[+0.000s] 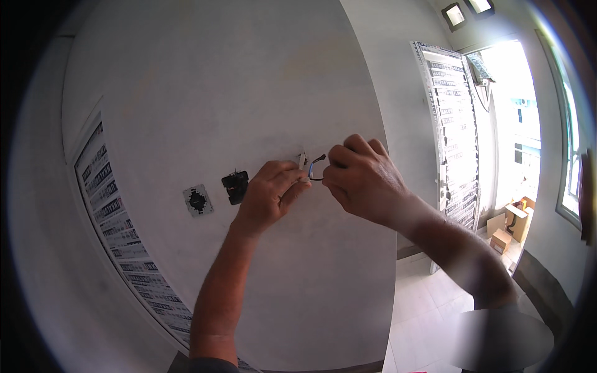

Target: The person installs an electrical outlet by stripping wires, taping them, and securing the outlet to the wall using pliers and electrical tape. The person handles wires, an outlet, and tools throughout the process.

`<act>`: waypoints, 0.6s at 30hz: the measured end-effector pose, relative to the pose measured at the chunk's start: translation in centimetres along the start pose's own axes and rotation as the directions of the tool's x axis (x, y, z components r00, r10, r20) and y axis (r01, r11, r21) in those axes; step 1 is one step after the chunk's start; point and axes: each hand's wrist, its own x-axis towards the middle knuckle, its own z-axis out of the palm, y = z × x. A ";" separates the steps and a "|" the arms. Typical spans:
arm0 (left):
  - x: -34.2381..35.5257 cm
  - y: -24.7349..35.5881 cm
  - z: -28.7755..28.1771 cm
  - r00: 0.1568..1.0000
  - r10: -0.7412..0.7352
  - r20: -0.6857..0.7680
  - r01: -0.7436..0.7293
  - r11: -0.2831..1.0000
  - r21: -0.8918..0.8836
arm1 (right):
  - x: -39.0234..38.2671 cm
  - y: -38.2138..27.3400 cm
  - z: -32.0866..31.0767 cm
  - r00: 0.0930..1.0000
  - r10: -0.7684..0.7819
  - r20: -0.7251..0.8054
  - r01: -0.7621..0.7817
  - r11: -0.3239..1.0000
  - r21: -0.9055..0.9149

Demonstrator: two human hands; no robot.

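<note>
On the grey wall (pixel 298 93), short wires (pixel 316 163), one blue and others dark, come out at a pale fitting or opening (pixel 301 158) whose details are hard to make out. My left hand (pixel 273 193) pinches the wires close to that spot. Just to its right, my right hand (pixel 362 177) is closed, its fingertips on the end of a dark wire. Left of my hands sit a black fitting (pixel 235 186), partly out from the wall, and a square metal plate (pixel 198 200) with a dark centre.
A film-covered frame (pixel 109 186) runs along the left. Past the wall's edge stand a film-wrapped door (pixel 457 130) open onto a bright doorway, cardboard boxes (pixel 500 242) on the tiled floor (pixel 416 298), and a window (pixel 569 155) at the far right.
</note>
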 end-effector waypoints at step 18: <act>3.3 -0.8 -2.7 0.848 -0.432 0.307 0.515 0.808 -0.286 | 3.3 3.6 2.5 0.920 0.297 0.257 -0.391 0.640 0.661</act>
